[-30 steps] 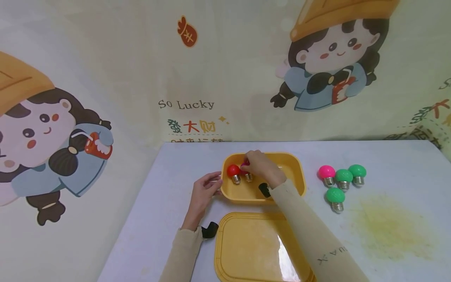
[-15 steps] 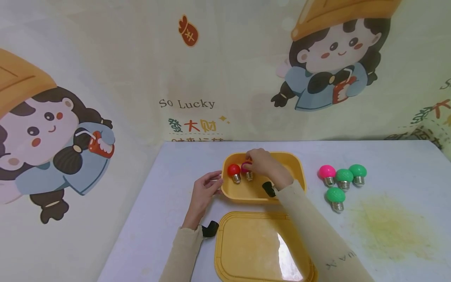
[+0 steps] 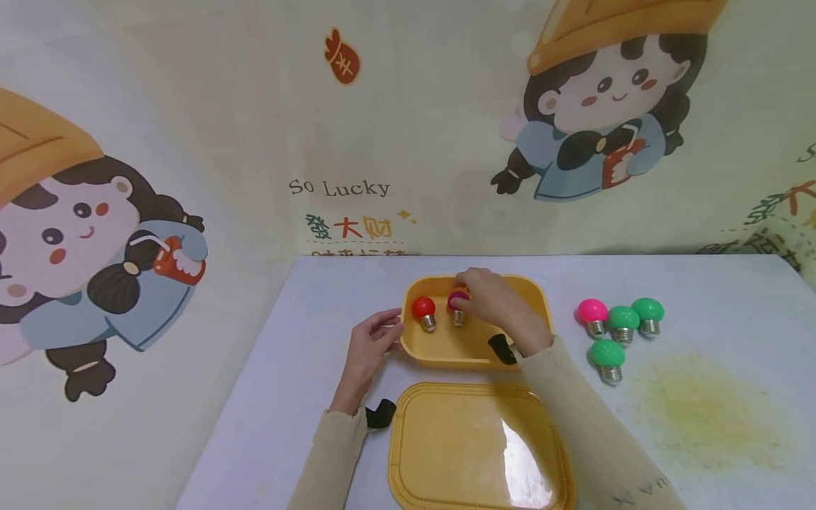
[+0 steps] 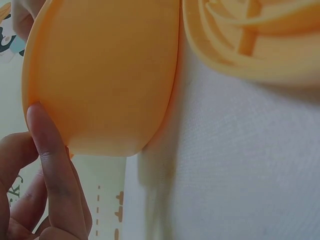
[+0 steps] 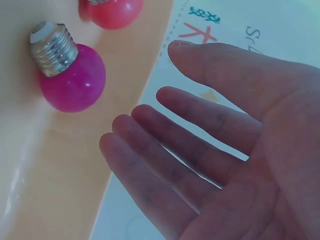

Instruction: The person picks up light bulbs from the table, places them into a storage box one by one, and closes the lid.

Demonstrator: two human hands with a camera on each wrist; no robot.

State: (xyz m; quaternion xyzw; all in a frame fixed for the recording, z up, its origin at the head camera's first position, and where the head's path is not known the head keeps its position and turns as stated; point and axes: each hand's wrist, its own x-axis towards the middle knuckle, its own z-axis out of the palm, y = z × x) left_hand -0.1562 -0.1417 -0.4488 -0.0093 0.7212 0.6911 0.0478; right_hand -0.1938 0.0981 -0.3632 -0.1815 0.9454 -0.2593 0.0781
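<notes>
A yellow plastic box [image 3: 440, 350] holds a red light bulb [image 3: 423, 309] and a magenta light bulb [image 3: 457, 320]. My right hand [image 3: 494, 301] is over the box, overlapping the magenta bulb in the head view. The right wrist view shows that hand [image 5: 215, 135] with extended, spread fingers, apart from the magenta bulb [image 5: 75, 80]. At the box's left end, my left hand [image 3: 372, 347] rests its fingers against the outside. One finger [image 4: 45, 130] touches the wall near the rim in the left wrist view.
A yellow lid [image 3: 459, 446] lies on the white table [image 3: 268, 404] in front of the box. Right of the box are a pink bulb [image 3: 592, 312] and several green bulbs [image 3: 607, 353]. A printed cloth [image 3: 433, 142] hangs behind the table.
My right hand has shifted right within the box and its fingers have let go of the magenta bulb, which sits slightly farther right from the red one. My left hand has stayed put.
</notes>
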